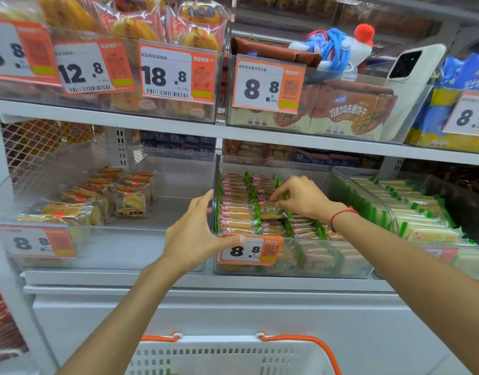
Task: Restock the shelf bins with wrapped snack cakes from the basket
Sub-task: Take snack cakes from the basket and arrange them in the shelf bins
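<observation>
Right hand (pixel 300 198) is down inside the clear bin (pixel 295 269) on the lower shelf, fingers curled and pinching one wrapped snack cake (pixel 269 211) by its top edge, green-trimmed wrapper facing me. I see that cake sitting among the rows of the same packs (pixel 237 212) that already fill the bin, tilted a little above its neighbours. A red cord (pixel 341 213) circles that wrist.

Left hand (pixel 197 231) grips the bin's front left corner: I make out the fingers reaching along the side wall and the thumb lying across the front rim, just above the orange price tag (pixel 249 250) reading 8.8.

Beside it on the left I see another clear bin (pixel 97 239), only partly stocked with yellow pastries (pixel 97 196). To the right lies a bin of pale green-edged packs (pixel 417 212). On the upper shelf stand bins of brown wafer packs (pixel 349 109), with a phone (pixel 414 63) leaning there. At the bottom edge, the white basket (pixel 233 355) with orange handles sits below my arms.
</observation>
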### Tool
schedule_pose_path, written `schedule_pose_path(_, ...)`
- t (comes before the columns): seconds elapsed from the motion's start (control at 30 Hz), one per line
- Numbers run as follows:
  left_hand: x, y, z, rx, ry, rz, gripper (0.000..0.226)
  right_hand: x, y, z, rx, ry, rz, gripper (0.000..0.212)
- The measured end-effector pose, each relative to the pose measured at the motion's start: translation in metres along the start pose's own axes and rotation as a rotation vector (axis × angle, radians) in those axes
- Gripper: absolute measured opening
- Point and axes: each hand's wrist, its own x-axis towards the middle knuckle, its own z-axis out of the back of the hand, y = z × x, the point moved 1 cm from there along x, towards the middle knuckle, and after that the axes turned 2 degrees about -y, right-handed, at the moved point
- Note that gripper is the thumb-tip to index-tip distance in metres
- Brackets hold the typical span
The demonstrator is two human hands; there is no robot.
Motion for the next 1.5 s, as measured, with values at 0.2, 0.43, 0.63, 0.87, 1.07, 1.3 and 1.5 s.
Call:
schedule_pose_path(0.2,0.0,0.002,-0.002,0.002,-0.022,-0.021,0.1,-0.008,-0.007,-0.023,-0.013,-0.136,-0.01,0.019)
schedule_pose_path(0.43,0.001,0.004,-0.003,0.007,-0.037,-0.029,0.1,-0.002,-0.012,-0.028,-0.027,-0.064,-0.029,0.022)
schedule_pose_path(0.63,0.003,0.003,-0.003,0.003,-0.038,-0.026,0.101,0.002,-0.009,-0.03,-0.021,-0.003,-0.06,0.028)
schedule_pose_path(0.87,-0.002,0.004,-0.003,-0.061,-0.055,-0.048,0.109,-0.017,0.002,-0.01,0.008,-0.04,-0.013,0.047)
schedule_pose_path(1.07,-0.045,-0.002,0.007,0.034,-0.29,-0.258,0.051,-0.085,0.025,0.011,0.232,-0.218,0.033,0.024)
schedule_pose_path(1.3,-0.104,0.015,-0.006,0.351,0.092,-0.102,0.026,-0.16,0.044,-0.044,0.121,0.142,0.14,0.021)
schedule_pose_path(1.5,-0.155,0.082,-0.069,0.521,0.524,0.076,0.031,-0.195,0.04,-0.143,-0.075,0.801,0.032,0.036)
